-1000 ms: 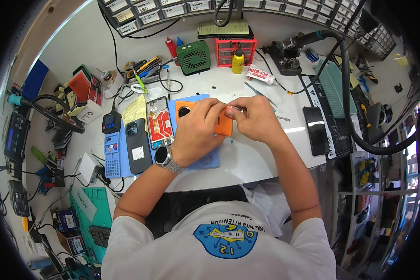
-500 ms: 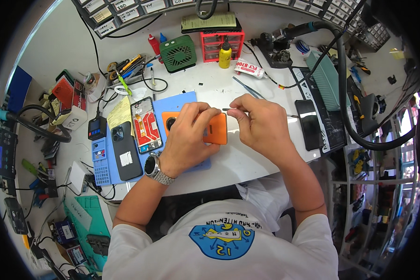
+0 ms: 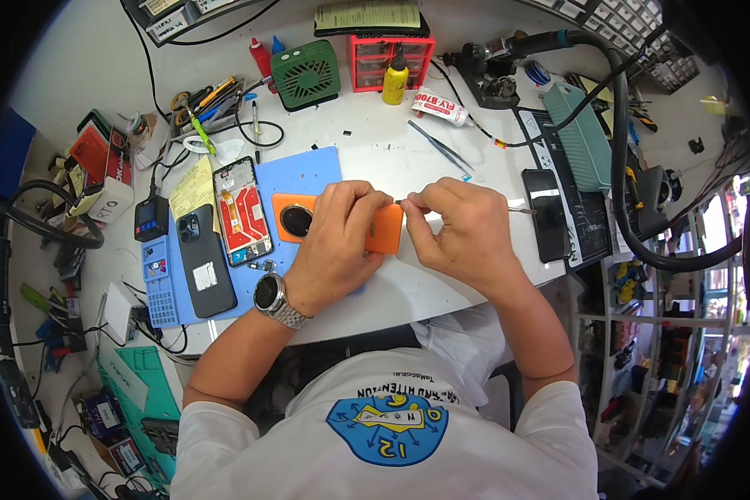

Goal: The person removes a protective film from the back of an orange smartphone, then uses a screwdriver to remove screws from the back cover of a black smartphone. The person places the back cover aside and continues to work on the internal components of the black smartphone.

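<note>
An orange phone (image 3: 385, 229) with a large round dark camera ring lies partly over a blue work mat (image 3: 315, 171). My left hand (image 3: 335, 242), wearing a metal watch, is closed around the phone's middle and covers much of it. At the phone's right end my right hand (image 3: 462, 233) pinches a slim tool (image 3: 521, 210), whose metal shaft sticks out past the hand's right side. The tool's dark tip meets the phone's upper right corner; whether it is inserted there I cannot tell. Left of the phone lie an opened phone frame (image 3: 243, 212) with red film and a dark phone (image 3: 206, 267).
Tweezers (image 3: 440, 150) lie beyond my right hand, near a white tube (image 3: 440, 108) and a yellow bottle (image 3: 396, 79). A green fan (image 3: 306, 77) and red drawers (image 3: 367, 62) stand at the back. A black phone (image 3: 547, 215) rests on the right.
My right hand has moved closer to the orange phone, bringing the tool's tip to its corner. The left hand keeps its hold. The whole view has shifted slightly.
</note>
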{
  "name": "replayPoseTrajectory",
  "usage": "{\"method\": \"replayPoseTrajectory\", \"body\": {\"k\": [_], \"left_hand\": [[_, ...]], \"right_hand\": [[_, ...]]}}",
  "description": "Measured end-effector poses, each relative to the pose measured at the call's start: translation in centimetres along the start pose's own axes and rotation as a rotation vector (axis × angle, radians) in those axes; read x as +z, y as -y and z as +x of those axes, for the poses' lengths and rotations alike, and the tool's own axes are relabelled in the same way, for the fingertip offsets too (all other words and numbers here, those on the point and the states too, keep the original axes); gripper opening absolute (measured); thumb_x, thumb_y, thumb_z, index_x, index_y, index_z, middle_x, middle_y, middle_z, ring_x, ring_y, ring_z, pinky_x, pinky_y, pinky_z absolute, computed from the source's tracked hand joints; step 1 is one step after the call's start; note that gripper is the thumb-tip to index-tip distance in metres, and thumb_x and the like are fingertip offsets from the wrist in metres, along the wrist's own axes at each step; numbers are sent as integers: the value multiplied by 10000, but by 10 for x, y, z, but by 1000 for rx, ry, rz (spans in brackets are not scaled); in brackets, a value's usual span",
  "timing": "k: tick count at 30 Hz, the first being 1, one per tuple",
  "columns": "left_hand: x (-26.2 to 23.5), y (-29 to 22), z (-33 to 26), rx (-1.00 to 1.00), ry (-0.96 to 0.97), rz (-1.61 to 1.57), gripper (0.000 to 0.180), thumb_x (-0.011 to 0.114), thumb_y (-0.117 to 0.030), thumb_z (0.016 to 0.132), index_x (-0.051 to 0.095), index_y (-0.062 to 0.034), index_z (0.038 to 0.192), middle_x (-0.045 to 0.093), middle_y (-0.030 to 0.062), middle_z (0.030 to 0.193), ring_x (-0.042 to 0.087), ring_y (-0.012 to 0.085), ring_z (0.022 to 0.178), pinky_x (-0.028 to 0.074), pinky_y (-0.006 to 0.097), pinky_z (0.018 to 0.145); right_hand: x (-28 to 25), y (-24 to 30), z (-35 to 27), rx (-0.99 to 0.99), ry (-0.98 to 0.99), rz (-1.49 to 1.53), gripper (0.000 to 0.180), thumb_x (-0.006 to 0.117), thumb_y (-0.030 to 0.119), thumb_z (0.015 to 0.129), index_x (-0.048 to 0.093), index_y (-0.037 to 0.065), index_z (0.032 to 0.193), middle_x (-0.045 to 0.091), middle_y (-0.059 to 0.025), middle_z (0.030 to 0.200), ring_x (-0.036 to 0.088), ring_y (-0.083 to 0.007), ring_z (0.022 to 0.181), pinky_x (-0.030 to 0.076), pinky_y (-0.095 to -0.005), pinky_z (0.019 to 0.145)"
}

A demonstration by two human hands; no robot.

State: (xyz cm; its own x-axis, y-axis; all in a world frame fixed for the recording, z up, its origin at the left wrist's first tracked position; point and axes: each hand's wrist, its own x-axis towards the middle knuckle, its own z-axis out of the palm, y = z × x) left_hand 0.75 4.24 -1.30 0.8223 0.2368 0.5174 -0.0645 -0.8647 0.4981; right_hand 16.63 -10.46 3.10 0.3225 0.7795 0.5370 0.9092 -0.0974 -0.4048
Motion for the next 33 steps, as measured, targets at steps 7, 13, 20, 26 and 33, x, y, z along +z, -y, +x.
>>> {"method": "replayPoseTrajectory", "body": {"k": [7, 13, 20, 26, 33], "left_hand": [[2, 1, -2, 7, 4, 6, 726, 866, 33, 612, 649, -57, 1299, 570, 133, 1268, 580, 346, 1171, 533, 436, 987], [1, -1, -5, 6, 24, -29, 743, 845, 46, 617, 631, -41, 1323, 566, 137, 1262, 574, 347, 1173, 487, 467, 1036], [-2, -2, -2, 2, 64, -78, 739, 850, 47, 615, 649, -69, 1317, 566, 118, 1263, 569, 336, 1173, 468, 458, 1038], [-3, 0, -3, 26, 74, -107, 712, 847, 49, 632, 656, -85, 1304, 576, 112, 1260, 574, 337, 1195, 444, 473, 1057], [-5, 2, 2, 17, 54, -80, 718, 869, 1, 624, 635, -84, 1297, 602, 95, 1305, 594, 312, 1230, 435, 454, 1069]], "right_hand": [[-5, 7, 2, -94, 57, -176, 92, 779, 127, 828, 727, 71, 775, 636, -77, 669, 646, -278, 563, 489, -412, 506], [-10, -1, 16, -92, 201, -57, 65, 761, 127, 771, 748, 73, 739, 688, -85, 647, 678, -286, 572, 520, -407, 535], [-13, -20, 26, 59, 387, 210, 100, 801, 146, 789, 780, 72, 726, 747, -85, 677, 679, -257, 549, 513, -378, 546], [-3, -38, 19, 132, 443, 434, 139, 850, 78, 855, 768, 13, 763, 711, -61, 652, 551, -111, 551, 417, -289, 527], [8, -35, 2, 62, 222, 495, 84, 826, 78, 888, 784, 19, 845, 742, -95, 747, 624, -181, 555, 484, -330, 532]]}}
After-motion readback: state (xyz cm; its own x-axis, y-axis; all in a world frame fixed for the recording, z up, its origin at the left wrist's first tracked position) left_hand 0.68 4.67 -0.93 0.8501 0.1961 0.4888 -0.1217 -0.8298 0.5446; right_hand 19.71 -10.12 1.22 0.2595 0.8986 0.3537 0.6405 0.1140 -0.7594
